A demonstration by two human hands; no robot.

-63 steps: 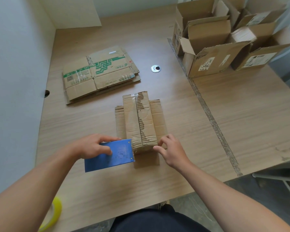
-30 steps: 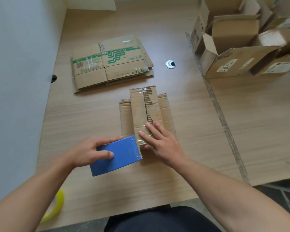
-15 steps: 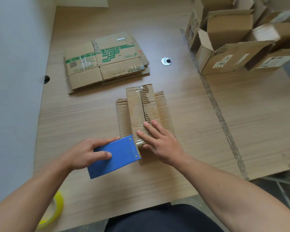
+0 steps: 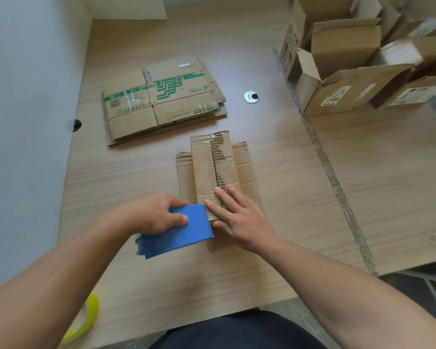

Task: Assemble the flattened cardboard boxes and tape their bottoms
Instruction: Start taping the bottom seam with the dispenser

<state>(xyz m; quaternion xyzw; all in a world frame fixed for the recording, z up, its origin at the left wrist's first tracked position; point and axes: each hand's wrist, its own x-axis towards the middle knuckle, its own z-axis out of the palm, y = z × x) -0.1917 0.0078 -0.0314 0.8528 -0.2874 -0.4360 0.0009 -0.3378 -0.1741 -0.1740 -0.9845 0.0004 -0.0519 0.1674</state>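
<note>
Head view, desk (image 4: 161, 275) from above.

Far left: pale wall (image 4: 23, 122). A yellow tape roll (image 4: 87, 316) sits at the near left desk edge, partly behind the left forearm.

Left hand (image 4: 151, 215): fingers curled over the top of the blue tape dispenser (image 4: 184, 235), thumb on its flat side, so a firm grip. The dispenser's toothed edge meets the near end of the small box (image 4: 212, 167).

Behind the left hand, well apart from it: a stack of flattened boxes (image 4: 161, 102), top one printed in green, lying flat.

Centre: the small box stands bottom up on the desk, its two long flaps closed, with a ragged seam running away from the person (clear tape shows along the seam, shiny at the far end).

Right hand (image 4: 239, 217): fingers straight and spread, pressing flat on the box's near end, just beside the dispenser edge. It grips nothing.

Right of centre: a round metal grommet (image 4: 251, 97) set in the desk, then a worn strip (image 4: 332, 177) running across the surface.

Far right: several assembled boxes (image 4: 350, 79), flaps up, clustered together (the rightmost are blurred).
</note>
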